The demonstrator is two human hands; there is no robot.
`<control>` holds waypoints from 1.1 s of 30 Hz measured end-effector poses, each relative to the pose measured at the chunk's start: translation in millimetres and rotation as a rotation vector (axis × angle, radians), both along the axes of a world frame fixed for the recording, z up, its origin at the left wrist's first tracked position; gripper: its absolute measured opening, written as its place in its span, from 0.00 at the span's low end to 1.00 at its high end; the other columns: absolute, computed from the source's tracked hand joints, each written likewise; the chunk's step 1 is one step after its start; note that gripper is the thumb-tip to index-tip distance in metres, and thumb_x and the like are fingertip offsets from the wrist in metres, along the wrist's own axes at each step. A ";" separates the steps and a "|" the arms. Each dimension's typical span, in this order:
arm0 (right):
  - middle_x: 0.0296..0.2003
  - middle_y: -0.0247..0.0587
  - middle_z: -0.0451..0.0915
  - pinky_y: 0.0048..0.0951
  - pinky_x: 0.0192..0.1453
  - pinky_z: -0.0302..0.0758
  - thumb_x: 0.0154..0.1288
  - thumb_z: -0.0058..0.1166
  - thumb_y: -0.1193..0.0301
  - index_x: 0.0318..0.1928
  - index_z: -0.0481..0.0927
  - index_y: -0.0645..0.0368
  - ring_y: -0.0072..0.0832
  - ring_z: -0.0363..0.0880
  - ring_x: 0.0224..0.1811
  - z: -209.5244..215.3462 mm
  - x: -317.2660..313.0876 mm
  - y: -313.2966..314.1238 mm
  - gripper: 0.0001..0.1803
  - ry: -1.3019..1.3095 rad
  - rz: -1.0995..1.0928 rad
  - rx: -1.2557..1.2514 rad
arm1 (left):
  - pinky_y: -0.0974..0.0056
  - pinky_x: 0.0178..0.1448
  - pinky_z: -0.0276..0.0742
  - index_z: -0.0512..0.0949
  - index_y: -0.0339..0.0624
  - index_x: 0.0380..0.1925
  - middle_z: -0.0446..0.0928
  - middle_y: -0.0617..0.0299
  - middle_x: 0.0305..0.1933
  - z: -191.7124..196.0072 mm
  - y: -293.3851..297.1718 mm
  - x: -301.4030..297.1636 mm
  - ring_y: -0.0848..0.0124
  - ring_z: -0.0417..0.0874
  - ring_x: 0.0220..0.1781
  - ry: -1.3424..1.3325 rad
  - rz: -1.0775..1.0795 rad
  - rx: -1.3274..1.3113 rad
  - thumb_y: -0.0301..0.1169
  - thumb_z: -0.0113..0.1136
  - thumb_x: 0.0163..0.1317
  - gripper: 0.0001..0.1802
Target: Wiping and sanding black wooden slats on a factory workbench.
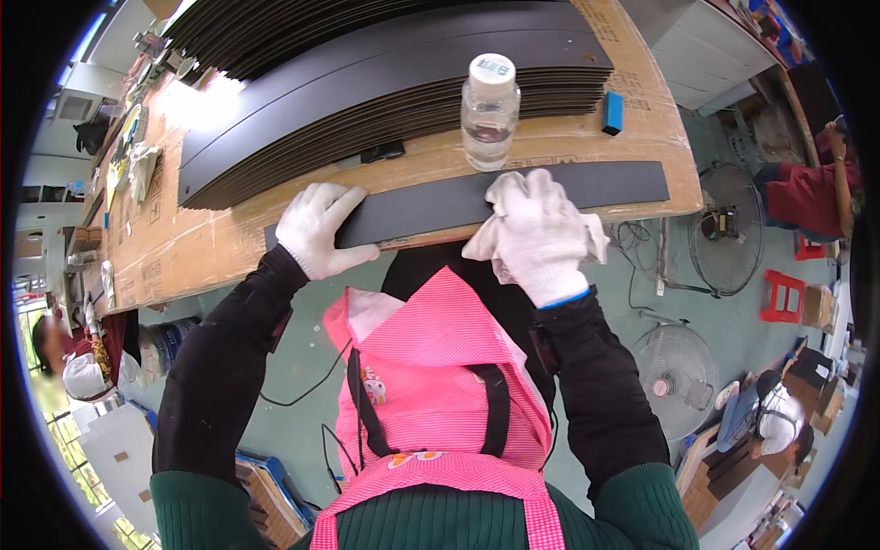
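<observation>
A long, narrow dark grey board lies flat along the near edge of the table. My left hand, in a white knitted glove, grips it near its left end, the thumb at the near edge and the fingers at the far one. My right hand, gloved too, is closed on a white cloth and presses it onto the board right of the middle. Part of the cloth is hidden under the hand. Just beyond the board stands a clear bottle with a white cap, with clear liquid in it.
Behind the bottle rise stacks of dark boards on the cardboard-covered table. A blue block sits right of the stack, and a small black object lies before it. Floor fans and a red stool stand right. Other people are around.
</observation>
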State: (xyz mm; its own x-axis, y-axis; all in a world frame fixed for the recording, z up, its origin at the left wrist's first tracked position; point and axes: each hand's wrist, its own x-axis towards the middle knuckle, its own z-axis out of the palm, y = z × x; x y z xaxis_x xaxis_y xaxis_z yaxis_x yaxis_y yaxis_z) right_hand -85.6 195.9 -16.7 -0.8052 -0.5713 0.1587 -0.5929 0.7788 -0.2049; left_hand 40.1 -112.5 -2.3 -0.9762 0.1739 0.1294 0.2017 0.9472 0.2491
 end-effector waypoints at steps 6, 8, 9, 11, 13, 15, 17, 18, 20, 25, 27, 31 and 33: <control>0.49 0.44 0.76 0.46 0.54 0.81 0.62 0.68 0.62 0.52 0.85 0.43 0.44 0.82 0.52 14.0 -59.4 77.1 0.17 -0.071 -0.437 0.045 | 0.49 0.57 0.80 0.81 0.38 0.59 0.81 0.50 0.50 0.1 0.9 -5.2 0.48 0.82 0.52 0.055 -0.012 0.024 0.47 0.82 0.43 0.43; 0.47 0.40 0.78 0.44 0.55 0.79 0.54 0.74 0.55 0.49 0.86 0.44 0.42 0.79 0.53 7.7 -37.2 48.9 0.22 0.204 -0.116 0.181 | 0.49 0.58 0.80 0.81 0.38 0.60 0.81 0.50 0.51 7.5 -0.1 1.1 0.48 0.82 0.52 0.021 0.018 0.002 0.48 0.82 0.44 0.43; 0.44 0.36 0.78 0.41 0.55 0.77 0.45 0.77 0.51 0.46 0.86 0.45 0.41 0.76 0.52 -5.3 -22.9 26.8 0.27 0.170 -0.037 0.069 | 0.49 0.58 0.80 0.81 0.38 0.60 0.81 0.50 0.51 5.0 -0.4 1.4 0.48 0.82 0.53 0.029 0.010 0.001 0.48 0.82 0.45 0.43; 0.42 0.39 0.78 0.44 0.47 0.79 0.54 0.70 0.56 0.46 0.85 0.48 0.40 0.78 0.47 -19.6 19.3 -29.6 0.20 0.122 0.082 -0.191 | 0.49 0.60 0.80 0.80 0.38 0.60 0.81 0.50 0.52 4.5 3.8 -2.9 0.48 0.82 0.54 0.025 -0.011 -0.001 0.49 0.80 0.47 0.42; 0.41 0.42 0.76 0.42 0.41 0.80 0.63 0.60 0.62 0.44 0.82 0.53 0.40 0.80 0.41 -14.2 57.2 -82.6 0.12 0.049 0.170 -0.216 | 0.49 0.60 0.80 0.80 0.38 0.61 0.81 0.50 0.52 -2.4 4.4 -4.5 0.48 0.82 0.54 0.033 -0.010 0.000 0.49 0.80 0.47 0.42; 0.39 0.41 0.75 0.42 0.40 0.79 0.63 0.59 0.62 0.42 0.82 0.48 0.39 0.79 0.41 -13.5 61.5 -88.6 0.09 0.021 0.273 -0.286 | 0.49 0.60 0.80 0.80 0.39 0.61 0.82 0.50 0.52 -2.7 1.7 -2.4 0.48 0.82 0.54 0.044 -0.002 -0.007 0.49 0.80 0.47 0.42; 0.40 0.37 0.75 0.43 0.43 0.78 0.60 0.61 0.60 0.43 0.83 0.42 0.38 0.78 0.42 -11.4 41.4 -57.6 0.11 -0.006 0.213 -0.274 | 0.48 0.60 0.80 0.81 0.39 0.60 0.81 0.50 0.52 -7.6 1.7 0.3 0.48 0.82 0.54 0.039 0.010 0.002 0.49 0.80 0.47 0.42; 0.40 0.36 0.76 0.42 0.44 0.77 0.57 0.65 0.63 0.45 0.84 0.40 0.38 0.77 0.43 4.0 28.4 -32.3 0.14 0.073 0.227 -0.245 | 0.48 0.60 0.80 0.81 0.39 0.60 0.81 0.50 0.52 -4.0 0.6 3.3 0.48 0.82 0.54 0.042 0.025 0.004 0.49 0.80 0.47 0.42; 0.41 0.33 0.78 0.40 0.45 0.77 0.55 0.69 0.69 0.47 0.87 0.40 0.38 0.77 0.43 -17.7 -11.6 36.2 0.17 -0.273 0.092 -0.300 | 0.48 0.60 0.80 0.81 0.40 0.60 0.81 0.50 0.51 0.5 -1.0 2.4 0.48 0.82 0.54 0.039 0.011 0.012 0.50 0.80 0.47 0.41; 0.41 0.38 0.77 0.45 0.48 0.75 0.55 0.63 0.70 0.42 0.80 0.50 0.41 0.76 0.43 4.3 21.8 -3.5 0.12 0.139 0.127 -0.107 | 0.48 0.60 0.80 0.81 0.40 0.60 0.80 0.50 0.51 -2.3 -2.8 3.1 0.48 0.81 0.54 0.014 0.021 -0.001 0.51 0.79 0.48 0.41; 0.40 0.38 0.75 0.43 0.46 0.76 0.57 0.61 0.67 0.41 0.79 0.48 0.40 0.77 0.43 -0.9 52.1 -38.1 0.11 0.126 0.167 -0.145 | 0.49 0.60 0.79 0.81 0.41 0.60 0.80 0.50 0.51 -4.8 -0.7 3.1 0.48 0.81 0.55 0.041 0.006 0.011 0.52 0.79 0.48 0.41; 0.39 0.39 0.74 0.44 0.44 0.78 0.56 0.63 0.64 0.43 0.79 0.46 0.41 0.78 0.41 5.3 40.0 -8.1 0.13 0.129 0.168 -0.130 | 0.48 0.61 0.79 0.81 0.41 0.59 0.79 0.50 0.51 -7.5 1.5 5.5 0.49 0.81 0.56 0.056 0.008 0.031 0.54 0.78 0.50 0.40; 0.39 0.40 0.74 0.45 0.43 0.77 0.53 0.67 0.65 0.43 0.79 0.45 0.41 0.78 0.42 5.6 25.4 24.9 0.16 0.084 0.144 -0.080 | 0.48 0.62 0.79 0.81 0.41 0.59 0.79 0.51 0.51 -6.6 -1.3 10.5 0.50 0.80 0.56 0.070 0.022 0.039 0.55 0.77 0.52 0.40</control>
